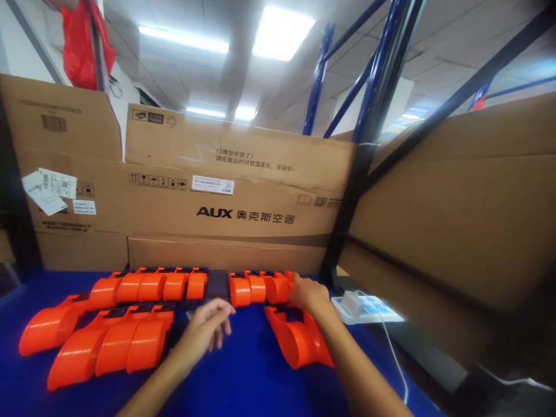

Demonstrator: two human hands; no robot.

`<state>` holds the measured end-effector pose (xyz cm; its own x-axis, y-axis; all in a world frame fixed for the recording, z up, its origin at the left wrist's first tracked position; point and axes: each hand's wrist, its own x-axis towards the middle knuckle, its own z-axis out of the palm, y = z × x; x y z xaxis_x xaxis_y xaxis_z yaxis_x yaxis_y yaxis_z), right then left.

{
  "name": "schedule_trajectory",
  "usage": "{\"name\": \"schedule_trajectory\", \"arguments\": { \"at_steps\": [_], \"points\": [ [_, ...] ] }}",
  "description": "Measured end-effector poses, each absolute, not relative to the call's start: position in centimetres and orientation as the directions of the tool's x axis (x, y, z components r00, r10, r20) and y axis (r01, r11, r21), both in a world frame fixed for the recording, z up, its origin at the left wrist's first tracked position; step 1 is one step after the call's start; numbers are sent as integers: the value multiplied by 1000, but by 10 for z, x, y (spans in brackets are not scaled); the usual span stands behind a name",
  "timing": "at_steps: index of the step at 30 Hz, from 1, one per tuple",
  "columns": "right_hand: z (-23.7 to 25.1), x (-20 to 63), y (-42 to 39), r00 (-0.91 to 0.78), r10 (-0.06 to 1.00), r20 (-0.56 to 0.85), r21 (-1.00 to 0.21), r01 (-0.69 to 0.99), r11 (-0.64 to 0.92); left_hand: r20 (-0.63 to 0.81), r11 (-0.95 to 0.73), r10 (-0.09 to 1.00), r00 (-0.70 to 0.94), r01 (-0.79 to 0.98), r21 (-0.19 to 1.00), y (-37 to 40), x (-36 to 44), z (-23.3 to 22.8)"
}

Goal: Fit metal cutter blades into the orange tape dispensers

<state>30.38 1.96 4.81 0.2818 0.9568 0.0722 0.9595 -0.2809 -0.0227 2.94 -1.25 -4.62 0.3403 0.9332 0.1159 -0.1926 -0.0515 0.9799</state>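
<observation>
Orange plastic pieces with rounded, drum-like bodies stand in rows on a blue surface (234,388). My right hand (308,294) has its fingers curled on the end orange piece (275,288) of the back row; the fingertips are partly hidden. Just below that hand, two more orange pieces (296,345) sit close together, partly covered by my right forearm. My left hand (207,329) hovers over the middle of the surface, fingers loosely stretched and apart, with nothing visible in them. Behind it is a dark flat block (218,286) in a gap in the back row.
At the left lies a front row of orange pieces (115,347). A printed cardboard panel (234,197) walls off the back; another cardboard panel (460,231) stands at the right. Beside a dark post (347,191) is a white power strip (382,310) with a plugged-in charger and cable.
</observation>
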Motion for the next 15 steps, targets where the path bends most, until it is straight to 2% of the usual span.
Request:
{"name": "schedule_trajectory", "arguments": {
  "at_steps": [10,15],
  "points": [
    [51,309,20,282,945,166,-46,959,-278,121,-60,929,350,-179,982,-14,29,-45],
    [55,309,22,259,912,319,-102,966,-238,118,-54,935,335,-196,979,-15,30,-43]
  ]
}}
